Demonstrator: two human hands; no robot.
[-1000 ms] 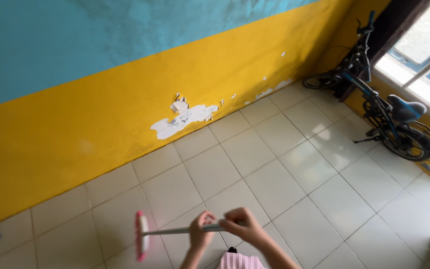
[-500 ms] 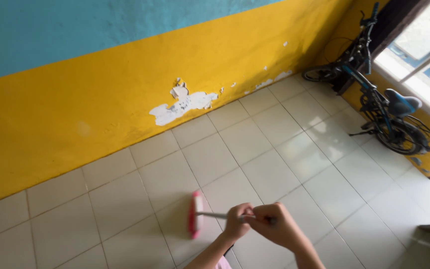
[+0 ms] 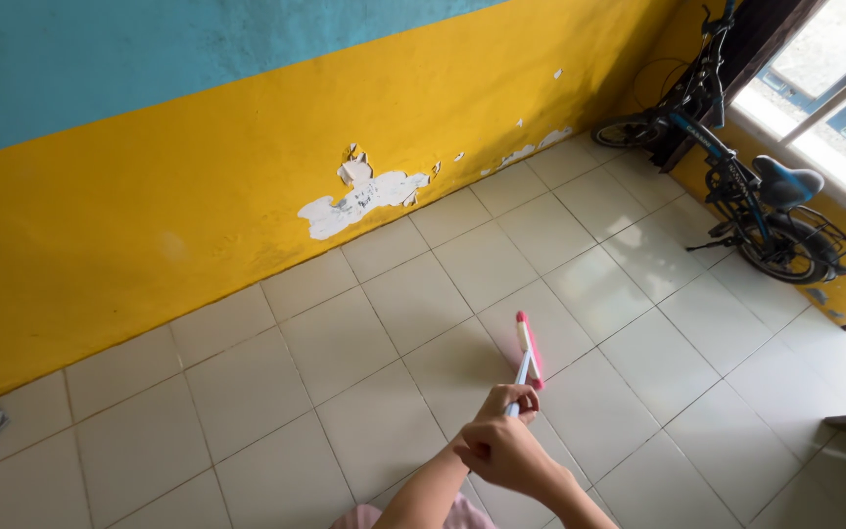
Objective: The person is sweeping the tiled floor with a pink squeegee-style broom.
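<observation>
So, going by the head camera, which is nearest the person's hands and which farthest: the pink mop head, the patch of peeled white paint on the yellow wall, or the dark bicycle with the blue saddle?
1. Pink mop head, just ahead of the hands, on the tiles.
2. Patch of peeled white paint, low on the yellow wall, up left.
3. Dark bicycle with the blue saddle, far right, by the window.

Pink-headed mop (image 3: 529,351), pale handle (mostly hidden), head flat on white tiled floor (image 3: 345,343), angled forward

Pale tiled floor (image 3: 364,343), peeling yellow-and-blue wall (image 3: 198,196), bicycle (image 3: 746,186) beneath bright window (image 3: 839,93).
</observation>
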